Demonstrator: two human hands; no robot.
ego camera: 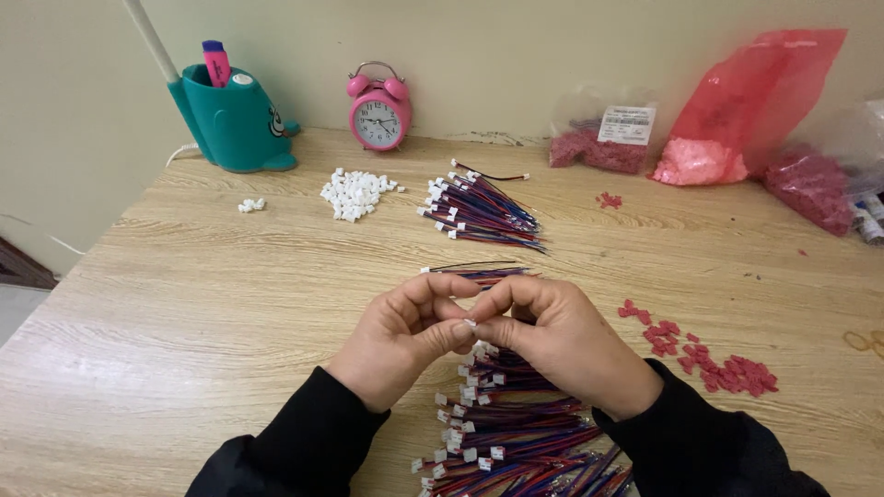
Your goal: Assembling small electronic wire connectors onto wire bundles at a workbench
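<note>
Two hands meet above the wooden worktop [230, 304], and I take the pink alarm clock [379, 109] at the far wall as my landmark; well in front of the clock, close to me, lies the big heap of red-and-blue wire leads [516, 442], white plugs toward the left, long axes running left to right; nearer the clock lies a smaller bundle of leads [479, 216], fanned the same way; left of the clock stands a teal pen holder [235, 115]; right of it, red plastic bags [746, 101] of small parts; just in front and left of the clock, a pile of white connector housings [354, 193]; far front-right, scattered red clips [709, 359]. My left hand [401, 336] and right hand [552, 336] both have their grip pinched shut on one small white connector [470, 323], held between the fingertips over the big heap; whatever wire trails from it is hidden behind my right hand, so I cannot tell its direction. I judge the piece very light, rigid yet easily dropped, its wire limp; best held by the plastic body, not the strands.
</note>
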